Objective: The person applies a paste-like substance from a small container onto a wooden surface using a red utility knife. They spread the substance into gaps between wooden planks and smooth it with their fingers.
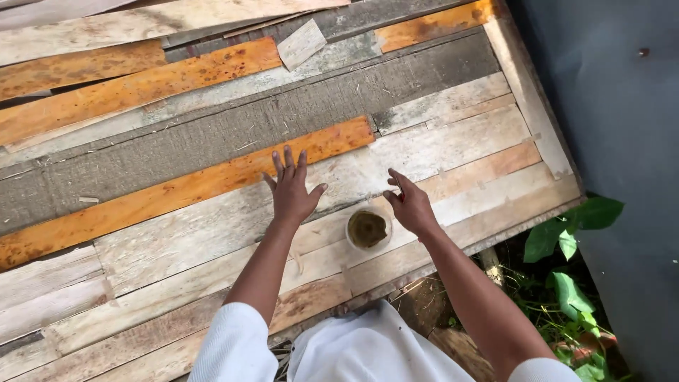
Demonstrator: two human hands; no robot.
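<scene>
My left hand (292, 188) lies flat with fingers spread on a pale plank of the wooden panel (212, 233), just below an orange-stained board (177, 191). My right hand (409, 204) hovers beside a small round white cup (368, 229) of greenish-brown paste, which stands on the planks between my hands. The right fingers pinch something small and thin with a reddish tip; I cannot tell what it is.
The panel is made of mixed grey, pale and orange boards. A loose pale wood offcut (301, 44) lies at the top. A dark grey wall (615, 106) stands to the right, with green leaves (573, 240) below the panel's corner.
</scene>
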